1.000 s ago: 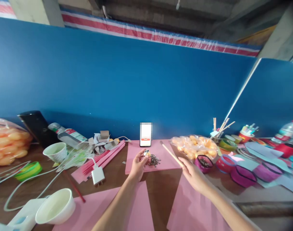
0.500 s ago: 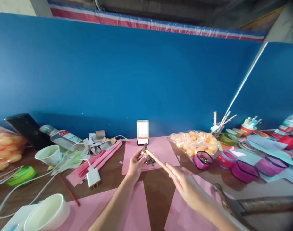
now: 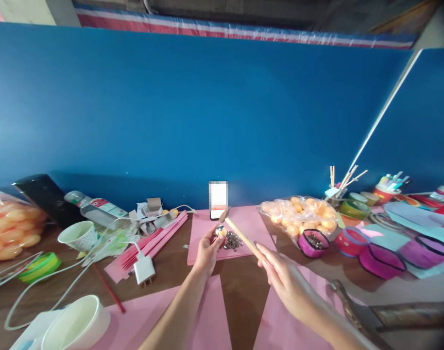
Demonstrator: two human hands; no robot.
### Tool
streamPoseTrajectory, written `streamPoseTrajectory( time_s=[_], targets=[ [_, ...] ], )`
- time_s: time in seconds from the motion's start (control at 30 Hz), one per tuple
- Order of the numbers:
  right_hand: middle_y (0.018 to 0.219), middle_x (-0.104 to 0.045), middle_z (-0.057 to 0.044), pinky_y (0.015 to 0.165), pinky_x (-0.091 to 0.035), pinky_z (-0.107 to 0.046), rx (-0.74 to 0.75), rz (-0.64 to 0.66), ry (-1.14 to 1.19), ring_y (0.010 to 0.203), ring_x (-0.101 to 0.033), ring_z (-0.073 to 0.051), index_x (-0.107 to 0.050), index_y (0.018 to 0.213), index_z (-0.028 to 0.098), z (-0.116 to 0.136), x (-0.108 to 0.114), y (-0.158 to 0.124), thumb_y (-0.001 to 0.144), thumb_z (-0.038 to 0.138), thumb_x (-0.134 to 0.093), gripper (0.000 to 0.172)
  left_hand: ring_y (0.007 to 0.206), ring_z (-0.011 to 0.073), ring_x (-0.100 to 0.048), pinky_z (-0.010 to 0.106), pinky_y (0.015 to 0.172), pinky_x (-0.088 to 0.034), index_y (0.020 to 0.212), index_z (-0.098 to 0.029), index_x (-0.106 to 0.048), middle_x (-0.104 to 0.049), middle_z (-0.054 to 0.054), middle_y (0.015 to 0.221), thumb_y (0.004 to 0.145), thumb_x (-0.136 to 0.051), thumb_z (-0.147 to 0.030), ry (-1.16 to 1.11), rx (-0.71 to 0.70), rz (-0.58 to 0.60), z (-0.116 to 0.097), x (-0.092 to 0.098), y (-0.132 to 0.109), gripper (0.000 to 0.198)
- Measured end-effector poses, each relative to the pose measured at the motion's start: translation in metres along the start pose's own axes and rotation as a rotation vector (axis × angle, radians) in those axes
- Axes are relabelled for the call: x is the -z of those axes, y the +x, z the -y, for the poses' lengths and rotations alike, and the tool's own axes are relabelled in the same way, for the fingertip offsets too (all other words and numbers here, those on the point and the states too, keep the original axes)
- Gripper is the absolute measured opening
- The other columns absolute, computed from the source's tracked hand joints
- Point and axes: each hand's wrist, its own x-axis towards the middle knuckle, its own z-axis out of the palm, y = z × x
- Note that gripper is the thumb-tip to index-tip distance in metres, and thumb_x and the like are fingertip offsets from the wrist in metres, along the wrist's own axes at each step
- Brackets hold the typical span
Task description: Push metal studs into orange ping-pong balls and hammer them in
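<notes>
My left hand (image 3: 208,253) is closed around a small orange ball (image 3: 220,232) with shiny silver bits on its top. In my right hand (image 3: 280,274) is a small hammer (image 3: 244,236), gripped by its pale wooden handle. The hammer's head sits just above and beside the ball, apart from it. Beside the ball, a pile of small shiny metal pieces (image 3: 233,240) lies on a stack of pink paper (image 3: 251,224). What exactly these pieces are is too small to tell. A phone (image 3: 218,200) stands upright behind the ball, its screen blurred.
On the right are a bag of orange balls (image 3: 298,216), a purple container (image 3: 314,243) holding small dark pieces, and a larger hammer (image 3: 389,313). To the left stand paper cups (image 3: 76,323), a white charger (image 3: 144,269) and its cable. A blue partition (image 3: 222,112) rises behind.
The small hammer's head has lifted off the ball, uncovering the silver bits on top. My left hand still holds the ball. The whole view has shifted slightly.
</notes>
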Motion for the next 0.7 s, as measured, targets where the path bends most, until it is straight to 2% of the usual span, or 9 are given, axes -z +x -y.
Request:
streamPoseTrajectory(
  time_s=[0.13,0.3,0.4,0.57,0.7],
  targets=[
    [0.097,-0.062,-0.008,0.074,-0.05,-0.033,-0.04,0.05,0.011,0.084,-0.06,-0.019,-0.042,0.126,0.022,0.0026,-0.0011,-0.0008,0.091,0.025,-0.033,0.037,0.075,0.01,-0.059,0.025,0.075,-0.047,0.116,-0.019,-0.056,-0.063,0.003,0.089,0.066,-0.07,-0.022,-0.013,-0.021,0.057,-0.0011,-0.0014,-0.0003,0.052],
    [0.096,-0.059,-0.006,0.065,-0.051,-0.028,-0.114,0.018,0.07,0.065,-0.056,-0.012,-0.036,0.131,0.025,0.0025,-0.0007,-0.0013,0.092,0.031,-0.03,0.039,0.075,0.0111,-0.06,0.027,0.076,-0.047,0.123,-0.023,-0.047,-0.062,0.002,0.087,0.066,-0.07,-0.023,-0.039,0.004,0.024,-0.0024,-0.001,-0.0017,0.062],
    [0.092,-0.059,-0.005,0.063,-0.05,-0.027,-0.121,0.025,0.077,0.06,-0.054,-0.011,-0.039,0.129,0.025,0.0022,0.0002,-0.0003,0.092,0.032,-0.031,0.039,0.075,0.0103,-0.06,0.026,0.077,-0.046,0.122,-0.023,-0.049,-0.062,0.002,0.087,0.066,-0.071,-0.023,-0.059,0.01,0.024,-0.0033,-0.0007,-0.0025,0.06],
    [0.092,-0.059,-0.006,0.062,-0.051,-0.028,-0.166,0.025,0.073,0.059,-0.054,-0.012,-0.038,0.129,0.022,0.0028,-0.0009,-0.0013,0.091,0.031,-0.03,0.04,0.073,0.0099,-0.059,0.026,0.074,-0.046,0.117,-0.024,-0.051,-0.061,0.0,0.083,0.063,-0.072,-0.023,0.0,0.013,0.011,-0.0041,-0.0013,-0.0033,0.058],
    [0.095,-0.06,-0.008,0.064,-0.053,-0.029,-0.151,0.046,0.059,0.071,-0.059,-0.015,-0.04,0.128,0.021,0.0071,-0.0029,-0.004,0.091,0.028,-0.031,0.039,0.072,0.0095,-0.058,0.025,0.073,-0.046,0.109,-0.02,-0.058,-0.062,0.002,0.089,0.061,-0.073,-0.023,0.022,-0.02,0.022,-0.0017,-0.0011,-0.0023,0.05]
  ],
)
